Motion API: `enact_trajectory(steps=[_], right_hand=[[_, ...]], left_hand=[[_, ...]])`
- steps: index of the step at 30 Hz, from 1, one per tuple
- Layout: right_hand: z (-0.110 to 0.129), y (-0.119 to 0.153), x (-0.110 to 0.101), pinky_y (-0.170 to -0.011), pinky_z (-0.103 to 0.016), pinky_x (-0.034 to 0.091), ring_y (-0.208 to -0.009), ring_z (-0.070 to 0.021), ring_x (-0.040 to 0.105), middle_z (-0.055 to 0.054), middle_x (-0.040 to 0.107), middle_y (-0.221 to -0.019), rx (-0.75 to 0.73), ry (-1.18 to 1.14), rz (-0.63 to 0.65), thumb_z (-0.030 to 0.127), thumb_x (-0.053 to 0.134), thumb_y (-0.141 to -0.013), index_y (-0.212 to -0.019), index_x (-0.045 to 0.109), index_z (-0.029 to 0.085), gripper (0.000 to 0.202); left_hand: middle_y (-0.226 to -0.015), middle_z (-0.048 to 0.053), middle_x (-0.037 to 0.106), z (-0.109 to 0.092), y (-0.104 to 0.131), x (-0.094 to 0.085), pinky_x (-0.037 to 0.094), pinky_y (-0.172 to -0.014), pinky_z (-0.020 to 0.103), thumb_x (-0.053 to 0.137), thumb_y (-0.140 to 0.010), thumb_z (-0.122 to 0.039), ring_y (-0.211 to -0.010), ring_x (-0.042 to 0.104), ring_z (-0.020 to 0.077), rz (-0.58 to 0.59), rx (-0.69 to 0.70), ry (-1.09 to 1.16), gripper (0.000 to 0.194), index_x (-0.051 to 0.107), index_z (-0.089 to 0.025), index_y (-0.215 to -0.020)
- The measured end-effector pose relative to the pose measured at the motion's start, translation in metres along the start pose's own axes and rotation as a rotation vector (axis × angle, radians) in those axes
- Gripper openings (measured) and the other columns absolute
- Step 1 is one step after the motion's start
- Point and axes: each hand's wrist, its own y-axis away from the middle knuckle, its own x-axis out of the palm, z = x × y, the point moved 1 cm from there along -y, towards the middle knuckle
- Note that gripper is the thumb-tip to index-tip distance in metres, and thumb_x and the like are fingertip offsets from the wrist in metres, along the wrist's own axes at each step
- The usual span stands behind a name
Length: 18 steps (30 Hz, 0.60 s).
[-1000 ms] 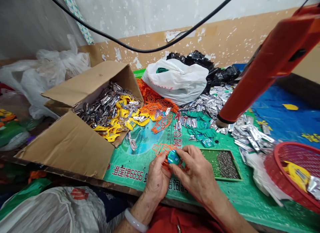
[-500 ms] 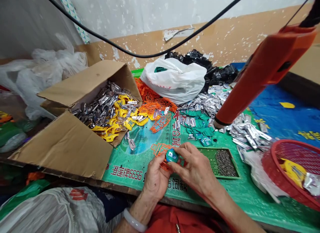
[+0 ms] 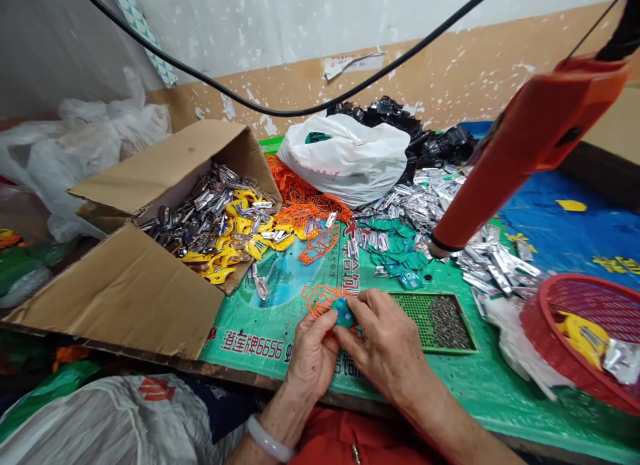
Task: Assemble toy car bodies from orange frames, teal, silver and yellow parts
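Left hand (image 3: 314, 355): one, grasping, thumb pressed to the 9 o'clock edge of a small teal piece (image 3: 343, 312); remaining fingers curled, their hold beneath not visible. Right hand (image 3: 393, 338): one, grasping the same piece, forefinger at its 3 o'clock side, thumb near 6 o'clock. Teal piece: one, set directly between the two hands, touching both, neither hand nearer; visible face roundish, so no long axis can be read. Orange lattice piece (image 3: 320, 298): one, just beyond the left hand at 11 o'clock, partly hidden; whether it is held or lying on the table cannot be told. Green tray (image 3: 415, 312): one, at 3 o'clock, just beside the right hand, small metal pins (image 3: 450, 322) heaped in its far-right end. Loose teal parts (image 3: 400, 252): several, between 1 and 2 o'clock. Red-orange tool (image 3: 515, 155): one, at 2 o'clock, slanted, narrow end downward. Cardboard box (image 3: 145, 165): one, at 10 o'clock, mouth toward the hands, spilling metal and yellow clips (image 3: 220, 255). Red basket (image 3: 537, 332): one, at 3 o'clock, well apart.
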Motion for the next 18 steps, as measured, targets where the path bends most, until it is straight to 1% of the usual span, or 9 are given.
enact_trajectory(steps=[8, 12, 15, 18], right_hand=[[0.0031, 0.0007, 0.003, -0.065, -0.033, 0.043, -0.076, -0.0222, 0.052, -0.007, 0.057, -0.081, 0.039, 0.08, 0.02, 0.022, 0.06, -0.08, -0.086, 0.062, 0.016, 0.009], [0.0014, 0.0, 0.0003, -0.064, -0.032, 0.043, -0.075, -0.0211, 0.052, -0.007, 0.056, -0.079, 0.06, 0.052, 0.028, 0.023, 0.06, -0.081, -0.086, 0.062, 0.015, 0.01], [-0.0016, 0.0001, -0.0028, -0.061, -0.03, 0.043, -0.071, -0.0186, 0.051, -0.005, 0.055, -0.077, 0.07, -0.005, 0.034, 0.025, 0.061, -0.08, -0.089, 0.062, 0.016, 0.013], [-0.0067, 0.0017, -0.0068, -0.059, -0.027, 0.044, -0.068, -0.0163, 0.052, -0.004, 0.054, -0.078, 0.076, -0.092, 0.034, 0.025, 0.062, -0.08, -0.093, 0.062, 0.015, 0.016]], left_hand=[[-0.074, 0.0, 0.072, 0.0014, -0.0004, 0.0012, 0.052, -0.062, 0.018, 0.083, -0.056, -0.014, -0.064, 0.064, 0.0105, -0.057, -0.019, -0.025, 0.02, 0.072, -0.013, -0.074], [-0.079, 0.001, 0.073, 0.002, 0.0008, 0.002, 0.052, -0.063, 0.019, 0.08, -0.06, -0.013, -0.067, 0.064, 0.0112, -0.019, -0.025, -0.039, 0.02, 0.073, -0.013, -0.078], [-0.083, 0.002, 0.073, 0.0029, 0.0009, 0.003, 0.051, -0.063, 0.02, 0.077, -0.066, -0.017, -0.07, 0.065, 0.0123, 0.027, -0.023, -0.028, 0.015, 0.073, -0.014, -0.081], [-0.087, 0.003, 0.074, 0.0034, -0.0003, 0.0016, 0.05, -0.061, 0.021, 0.073, -0.071, -0.021, -0.073, 0.065, 0.0135, 0.009, -0.025, -0.02, 0.016, 0.073, -0.014, -0.085]])
